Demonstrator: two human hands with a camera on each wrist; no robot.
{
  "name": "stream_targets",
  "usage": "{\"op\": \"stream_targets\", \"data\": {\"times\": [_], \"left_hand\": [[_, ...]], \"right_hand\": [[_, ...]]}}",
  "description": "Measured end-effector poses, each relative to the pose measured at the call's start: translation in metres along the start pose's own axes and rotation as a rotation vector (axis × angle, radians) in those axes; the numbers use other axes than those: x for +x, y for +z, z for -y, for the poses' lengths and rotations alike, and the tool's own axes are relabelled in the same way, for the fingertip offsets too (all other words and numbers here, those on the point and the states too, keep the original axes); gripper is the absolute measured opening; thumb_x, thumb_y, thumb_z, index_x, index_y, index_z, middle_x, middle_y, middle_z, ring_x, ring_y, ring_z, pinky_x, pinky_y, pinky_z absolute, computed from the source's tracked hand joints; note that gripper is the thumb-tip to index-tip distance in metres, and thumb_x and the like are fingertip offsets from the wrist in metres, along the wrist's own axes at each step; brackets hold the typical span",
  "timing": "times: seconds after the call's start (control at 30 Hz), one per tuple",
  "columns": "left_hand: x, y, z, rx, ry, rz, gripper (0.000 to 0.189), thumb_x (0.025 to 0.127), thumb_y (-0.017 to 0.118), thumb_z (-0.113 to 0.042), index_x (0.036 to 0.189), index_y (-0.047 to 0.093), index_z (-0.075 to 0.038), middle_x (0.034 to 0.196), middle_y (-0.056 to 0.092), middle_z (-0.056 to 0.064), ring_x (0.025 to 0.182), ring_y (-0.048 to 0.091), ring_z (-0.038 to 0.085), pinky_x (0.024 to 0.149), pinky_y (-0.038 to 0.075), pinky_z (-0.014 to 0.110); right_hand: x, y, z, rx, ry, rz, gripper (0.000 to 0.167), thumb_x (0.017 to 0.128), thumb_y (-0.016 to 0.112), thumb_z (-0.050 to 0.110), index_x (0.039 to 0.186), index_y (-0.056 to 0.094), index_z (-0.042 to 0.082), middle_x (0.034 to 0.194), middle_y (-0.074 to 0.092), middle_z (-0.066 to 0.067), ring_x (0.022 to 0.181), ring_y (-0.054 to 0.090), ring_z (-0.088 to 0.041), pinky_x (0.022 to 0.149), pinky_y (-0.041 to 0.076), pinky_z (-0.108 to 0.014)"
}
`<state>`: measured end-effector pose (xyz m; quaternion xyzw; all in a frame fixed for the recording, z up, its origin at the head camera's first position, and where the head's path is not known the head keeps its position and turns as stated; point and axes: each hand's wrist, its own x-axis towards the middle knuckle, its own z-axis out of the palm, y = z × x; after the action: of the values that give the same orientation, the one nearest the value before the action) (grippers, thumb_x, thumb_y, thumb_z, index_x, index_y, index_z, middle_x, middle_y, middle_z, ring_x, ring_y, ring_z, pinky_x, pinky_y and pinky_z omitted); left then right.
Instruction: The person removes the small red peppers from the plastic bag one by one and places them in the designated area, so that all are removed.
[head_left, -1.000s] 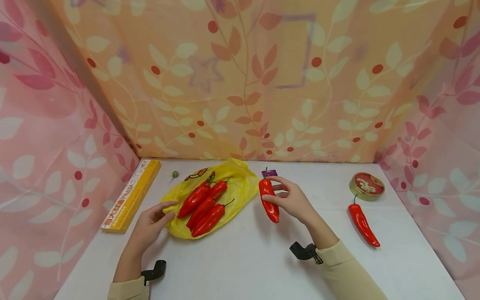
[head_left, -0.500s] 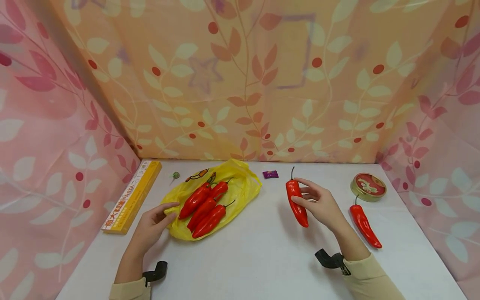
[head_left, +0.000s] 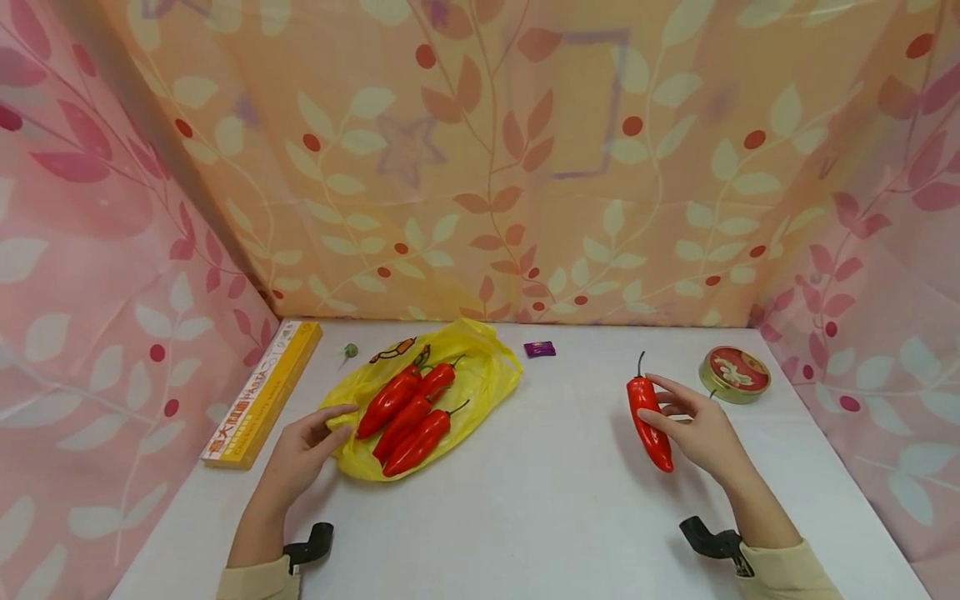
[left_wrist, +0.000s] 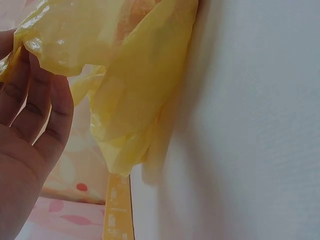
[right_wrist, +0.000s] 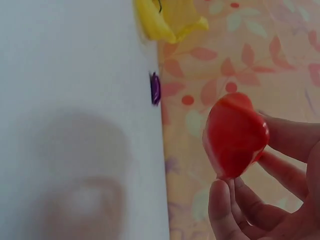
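Note:
My right hand [head_left: 701,425] pinches a red chili pepper [head_left: 649,425] between thumb and fingers, its dark stem pointing up. In the right wrist view the held chili pepper [right_wrist: 235,135] appears end-on, raised off the table. My left hand [head_left: 300,450] pinches the near left edge of a yellow plastic bag [head_left: 483,375]. In the left wrist view the fingers grip the thin bag [left_wrist: 140,90]. Several red chili peppers [head_left: 416,442] lie together in the bag's opening. Behind my right hand another chili pepper is mostly hidden; its stem shows near the round tin [head_left: 735,373].
A long yellow and white pasta box [head_left: 262,396] lies at the left. A small green-topped lollipop [head_left: 350,351] lies behind the bag and a purple wrapped candy [head_left: 540,349] to its right. Patterned cloth walls [head_left: 495,167] enclose the white table [head_left: 517,533].
My right hand has moved to the right with the chili pepper, away from the bag, and now covers most of the chili pepper lying by the tin. The left hand stays at the bag's edge.

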<state>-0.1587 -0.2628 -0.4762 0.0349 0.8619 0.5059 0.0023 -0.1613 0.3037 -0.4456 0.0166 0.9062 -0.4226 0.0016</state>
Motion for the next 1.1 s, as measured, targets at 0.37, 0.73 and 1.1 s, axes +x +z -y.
{"op": "stream_targets", "data": {"times": [0.37,0.73,1.1], "left_hand": [[0.001,-0.001,0.001,0.004,0.025,0.008,0.040,0.100,0.064,-0.034,0.134,0.064,-0.015,0.110,0.065,0.007,0.089,0.056,0.020,0.073,0.055,0.027],[-0.001,0.000,0.000,-0.004,0.024,0.006,0.040,0.099,0.065,-0.032,0.134,0.064,-0.012,0.107,0.065,0.009,0.087,0.055,0.018,0.072,0.054,0.027],[-0.001,-0.001,0.000,0.006,0.023,0.007,0.039,0.099,0.065,-0.035,0.133,0.065,-0.016,0.105,0.065,0.009,0.088,0.055,0.020,0.072,0.054,0.027]], "right_hand": [[-0.014,-0.018,-0.033,-0.142,0.061,-0.010,0.073,0.092,0.071,0.047,0.154,0.043,0.020,0.134,0.057,-0.029,0.115,0.055,-0.042,0.074,0.061,-0.046],[-0.020,-0.019,-0.044,-0.376,0.002,-0.033,0.070,0.088,0.079,0.028,0.147,0.048,0.007,0.127,0.057,-0.032,0.109,0.054,-0.047,0.079,0.056,-0.061],[-0.019,-0.019,-0.055,-0.443,-0.004,-0.030,0.067,0.086,0.079,0.025,0.142,0.051,0.003,0.126,0.055,-0.035,0.109,0.054,-0.051,0.082,0.054,-0.065]]}}
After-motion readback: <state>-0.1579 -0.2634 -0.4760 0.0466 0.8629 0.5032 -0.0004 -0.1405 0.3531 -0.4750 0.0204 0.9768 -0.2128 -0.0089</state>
